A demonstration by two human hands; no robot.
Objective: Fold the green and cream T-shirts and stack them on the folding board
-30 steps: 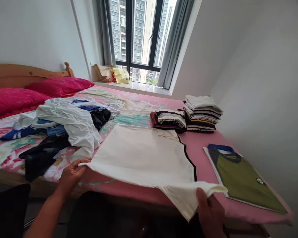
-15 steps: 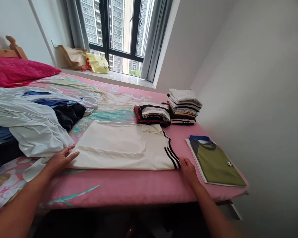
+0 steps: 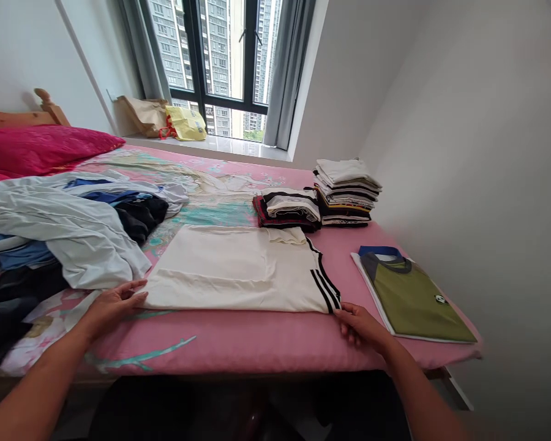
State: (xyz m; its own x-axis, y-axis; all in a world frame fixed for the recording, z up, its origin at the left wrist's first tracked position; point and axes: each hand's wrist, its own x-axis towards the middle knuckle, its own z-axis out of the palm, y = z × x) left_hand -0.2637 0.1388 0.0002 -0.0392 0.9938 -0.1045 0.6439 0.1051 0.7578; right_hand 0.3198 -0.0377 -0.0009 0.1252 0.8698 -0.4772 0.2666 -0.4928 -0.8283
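L hand [image 3: 109, 307] spread, R hand [image 3: 360, 323] pinching shirt [image 3: 215, 295], long axis L-R, stripes [image 3: 324, 290] rt.

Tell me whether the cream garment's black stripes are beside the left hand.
No, the black stripes lie at the end by the right hand.

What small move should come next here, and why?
Probably a gentle outward tug to flatten the white garment: the left hand and right hand are at its two near corners, and creases show in it.
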